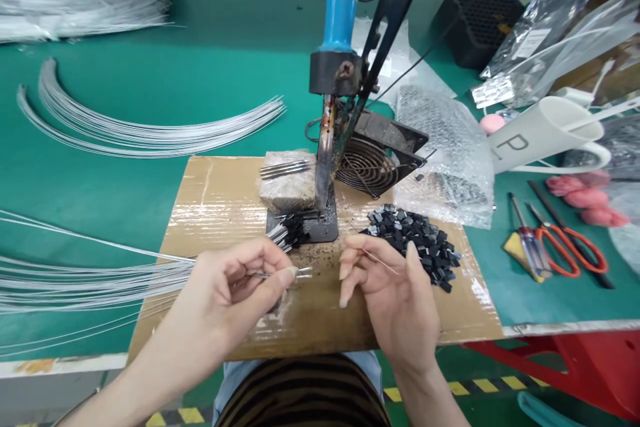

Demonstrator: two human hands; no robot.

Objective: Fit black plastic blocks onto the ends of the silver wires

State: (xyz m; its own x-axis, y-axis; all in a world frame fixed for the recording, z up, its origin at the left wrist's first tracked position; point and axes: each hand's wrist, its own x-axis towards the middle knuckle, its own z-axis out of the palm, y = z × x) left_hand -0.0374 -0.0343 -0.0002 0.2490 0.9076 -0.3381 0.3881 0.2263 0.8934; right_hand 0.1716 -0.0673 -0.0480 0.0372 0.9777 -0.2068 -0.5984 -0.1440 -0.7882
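Observation:
My left hand (240, 293) is closed in a pinch on a thin grey-white cable, whose bare silvery ends stick out past the thumb toward the right. Loosely curled, my right hand (390, 287) has a thin strand of solder wire (377, 260) across its fingers. Between and above both hands, a soldering iron (325, 147) with a blue handle points down from a black bracket. Beneath its tip lies a bundle of cables with black connectors (293, 232). A heap of small black connector pieces (420, 243) lies just beyond my right hand.
Cardboard (200, 193) covers the work spot on a green mat. A wrapped block (287, 190) and a fan (370, 163) stand behind the iron. Cable bundles (150, 133) lie left. At right are a white mug (545, 133), orange-handled scissors (560, 250) and a screwdriver (530, 240).

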